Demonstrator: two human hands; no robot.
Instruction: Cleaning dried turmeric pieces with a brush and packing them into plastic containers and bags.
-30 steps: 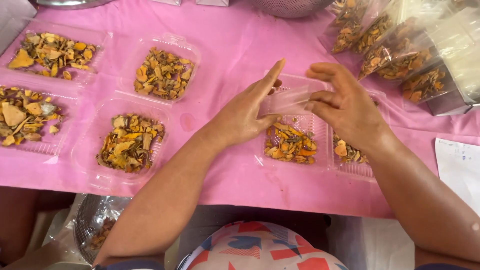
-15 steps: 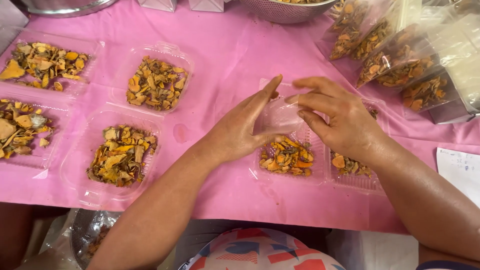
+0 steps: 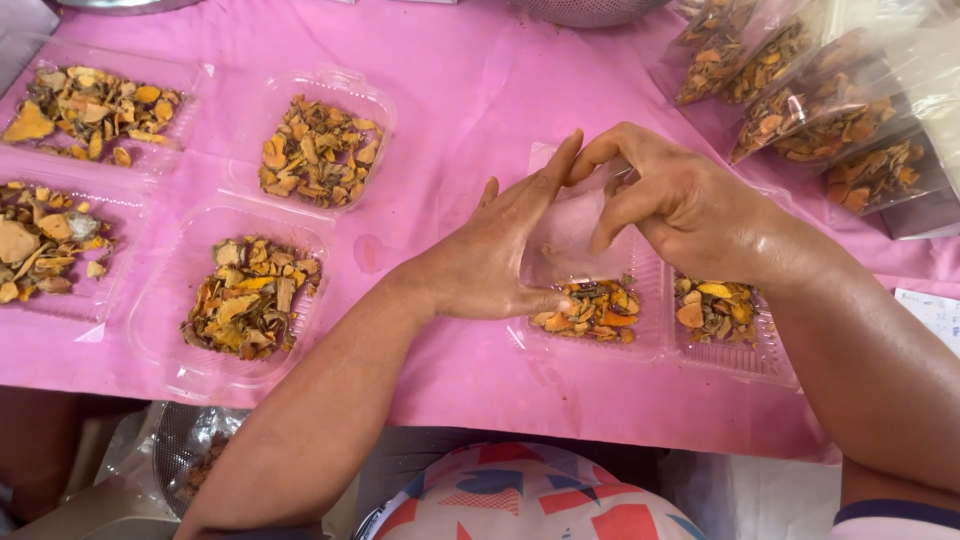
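Note:
My left hand (image 3: 495, 255) and my right hand (image 3: 675, 205) meet over a clear plastic clamshell tray (image 3: 590, 330) that holds dried orange and yellow slices (image 3: 592, 308). Both hands grip the tray's clear hinged lid (image 3: 572, 232), the left with flat fingers against its left side, the right with curled fingers on its top edge. The lid stands partly raised above the slices. A second filled clear tray (image 3: 725, 315) lies just right of it, partly under my right wrist.
Several open clear trays of the same dried slices (image 3: 318, 150) (image 3: 250, 295) (image 3: 90, 105) (image 3: 45, 240) lie on the pink tablecloth (image 3: 470, 90) to the left. Clear bags of slices (image 3: 810, 100) are stacked at the back right. A metal bowl rim (image 3: 585, 10) shows at the far edge.
Both hands have drawn closer over the tray and the lid has tipped further over the slices. The view has shifted slightly.

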